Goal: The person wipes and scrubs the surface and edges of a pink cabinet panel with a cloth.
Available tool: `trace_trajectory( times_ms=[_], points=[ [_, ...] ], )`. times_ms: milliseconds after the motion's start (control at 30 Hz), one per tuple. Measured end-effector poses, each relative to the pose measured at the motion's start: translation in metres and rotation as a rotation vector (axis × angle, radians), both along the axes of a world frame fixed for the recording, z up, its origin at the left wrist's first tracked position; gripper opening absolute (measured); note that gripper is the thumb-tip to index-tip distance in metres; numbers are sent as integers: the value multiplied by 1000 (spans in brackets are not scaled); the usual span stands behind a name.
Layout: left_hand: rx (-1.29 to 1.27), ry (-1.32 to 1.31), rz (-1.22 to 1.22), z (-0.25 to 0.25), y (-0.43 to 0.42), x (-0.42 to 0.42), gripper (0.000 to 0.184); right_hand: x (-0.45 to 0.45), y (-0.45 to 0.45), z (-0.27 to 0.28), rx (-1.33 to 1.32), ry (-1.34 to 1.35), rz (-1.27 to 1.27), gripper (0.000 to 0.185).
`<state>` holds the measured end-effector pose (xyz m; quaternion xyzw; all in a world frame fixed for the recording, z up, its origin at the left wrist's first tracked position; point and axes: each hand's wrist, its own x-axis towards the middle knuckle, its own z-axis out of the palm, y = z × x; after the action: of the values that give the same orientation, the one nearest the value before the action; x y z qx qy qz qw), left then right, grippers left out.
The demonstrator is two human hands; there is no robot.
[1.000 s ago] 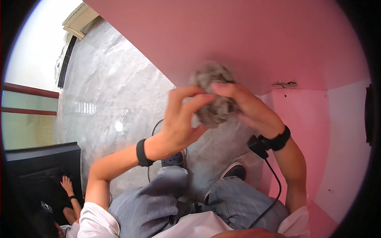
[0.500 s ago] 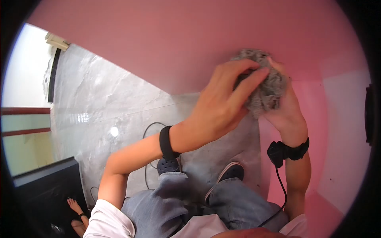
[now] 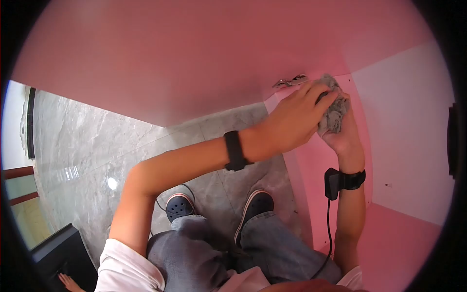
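Note:
A crumpled grey cloth (image 3: pixel 333 114) is bunched between my two hands, close to the edge of a pink panel. My left hand (image 3: pixel 292 114) reaches across from the left with its fingers curled over the cloth. My right hand (image 3: pixel 346 134) grips it from the right and below, its fingers partly hidden behind the cloth. A metal hinge (image 3: pixel 291 81) sits just left of the cloth, where the large pink door (image 3: pixel 185 53) meets the pink cabinet frame (image 3: pixel 316 170).
White inner panel (image 3: pixel 404 131) at the right. Grey marble floor (image 3: pixel 92 141) at the left, with my shoes (image 3: pixel 258 204) and a looped cable (image 3: pixel 193 197) below. At the lower left, another person's hand (image 3: pixel 69 282) touches a black panel (image 3: pixel 68 253).
Both hands have moved right with the cloth, toward the hinge side. The view has turned, so the pink door covers more of the left side and the hinge shows again.

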<state>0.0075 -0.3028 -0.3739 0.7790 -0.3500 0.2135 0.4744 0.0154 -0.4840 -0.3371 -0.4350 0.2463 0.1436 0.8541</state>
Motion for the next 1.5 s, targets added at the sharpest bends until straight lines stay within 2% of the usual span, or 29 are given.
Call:
trace_trajectory(
  times_ms=[67,133,167,233,267,333,367,433,467,533,567,633,667,733,767,800,833,900,933,967,1000,1033,1100,1133,1200,1267,1333,1433,1500],
  points=[
    [3,26,18,2,15,-18,68,-13,17,11,-25,22,36,36],
    [8,47,40,16,39,-37,70,-21,40,28,-69,-94,300,41],
    [17,62,80,28,53,-47,73,-19,49,31,-64,-100,304,41],
    [35,76,126,35,79,-62,76,-12,68,30,121,-58,452,46],
    [34,69,209,35,90,-68,78,-14,77,24,128,-61,455,46],
    [41,59,286,34,108,-72,79,-19,94,12,-368,-958,730,70],
    [64,75,334,33,115,-71,78,-19,102,10,-364,-961,723,70],
    [92,96,382,32,118,-72,78,-14,114,6,-104,-851,796,74],
    [187,51,392,33,117,-72,78,-11,112,5,-102,-852,795,74],
    [274,17,407,34,111,-72,79,-7,100,7,-355,-910,780,75],
    [254,34,357,35,104,-68,79,-8,92,6,-360,-902,786,75],
    [219,40,307,34,89,-56,79,-6,77,6,-520,-933,667,60],
    [176,100,230,31,79,-50,77,-5,68,3,-533,-931,674,60],
    [114,153,140,21,61,-29,74,-1,46,-10,-58,-610,501,66],
    [203,159,56,12,51,-14,72,5,36,-15,-83,-613,499,66],
    [293,161,-22,5,43,-3,69,14,27,-21,-134,-389,299,46],
    [275,158,-23,-4,37,1,69,19,19,-28,-178,-163,97,42],
    [401,-62,-109,-12,29,7,67,13,-3,-37,-159,-135,7,41],
    [399,-67,-103,-14,31,3,67,6,-10,-41,-123,-99,-91,41],
    [337,97,-197,-15,32,-6,68,-4,-10,-37,-122,-103,-91,41],
    [274,267,-292,-15,35,-16,68,-17,-9,-30,-89,-119,-43,41],
    [278,267,-294,-17,40,-25,68,-25,-6,-26,-56,-136,4,42],
    [150,526,-258,-17,53,-36,67,-20,0,-27,-54,-163,81,43],
    [153,528,-249,-15,60,-43,67,-21,6,-26,-52,-197,163,45],
    [-73,680,-181,-4,77,-57,68,-25,29,-10,-80,-230,270,47],
    [-85,662,-58,4,93,-75,69,-30,58,6,-85,-276,401,50],
    [-98,635,63,13,109,-90,71,-33,81,20,-268,-227,514,55],
    [-113,517,186,35,138,-124,71,-44,114,41,-230,-224,652,58],
    [-46,266,372,55,157,-144,54,-52,141,62,-159,-230,742,57]
  ],
)
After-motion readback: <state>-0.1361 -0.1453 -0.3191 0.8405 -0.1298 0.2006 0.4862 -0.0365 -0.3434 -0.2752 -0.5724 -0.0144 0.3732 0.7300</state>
